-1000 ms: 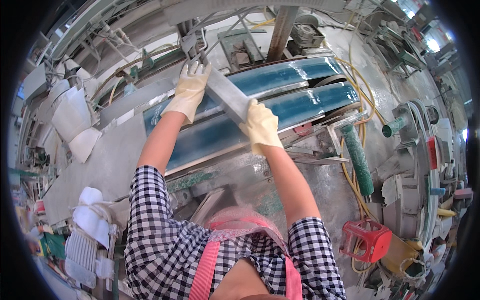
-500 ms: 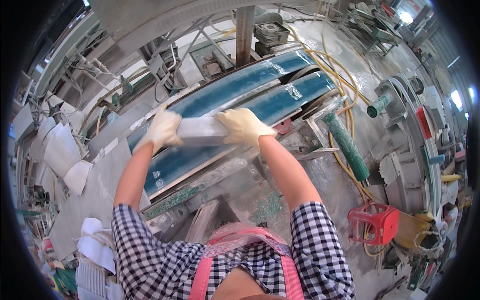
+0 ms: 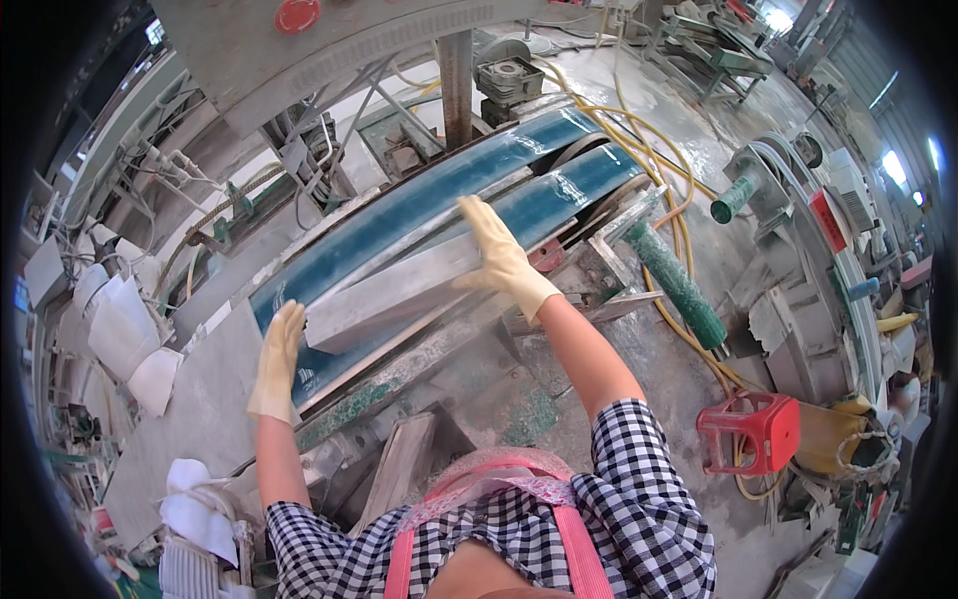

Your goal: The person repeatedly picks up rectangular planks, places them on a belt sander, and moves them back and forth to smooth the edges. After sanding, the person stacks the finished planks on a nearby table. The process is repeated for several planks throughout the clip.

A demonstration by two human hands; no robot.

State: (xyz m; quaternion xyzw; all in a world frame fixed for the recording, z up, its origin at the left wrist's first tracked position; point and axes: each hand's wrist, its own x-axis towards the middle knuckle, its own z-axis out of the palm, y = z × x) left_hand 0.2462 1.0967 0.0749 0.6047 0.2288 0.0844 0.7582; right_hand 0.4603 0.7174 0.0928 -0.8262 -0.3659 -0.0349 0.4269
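Note:
A long grey-white block (image 3: 394, 292), perhaps a stack of tiles, lies slantwise over the nearer of two blue conveyor belts (image 3: 419, 215). My left hand (image 3: 277, 364), in a pale cream glove, is beside the block's left end with its fingers stretched out together. There seems to be a small gap between them. At the block's right end, my right hand (image 3: 499, 255), in a matching glove, has its fingers extended and thumb apart. Its palm side is against or very close to that end; exact contact is hard to tell.
Beyond the belts stand a rusty post (image 3: 456, 90) and a grey panel with a red button (image 3: 297, 15). A green roller (image 3: 679, 285) lies at the right, near yellow hoses (image 3: 689, 190) and a red stool (image 3: 748, 434). White sheets (image 3: 130, 319) sit at the far left.
Both gloved hands gripped a grey piece held over the belts; now they are flatter and farther apart. The block lies slanted along the belt. My left hand has moved nearer to me.

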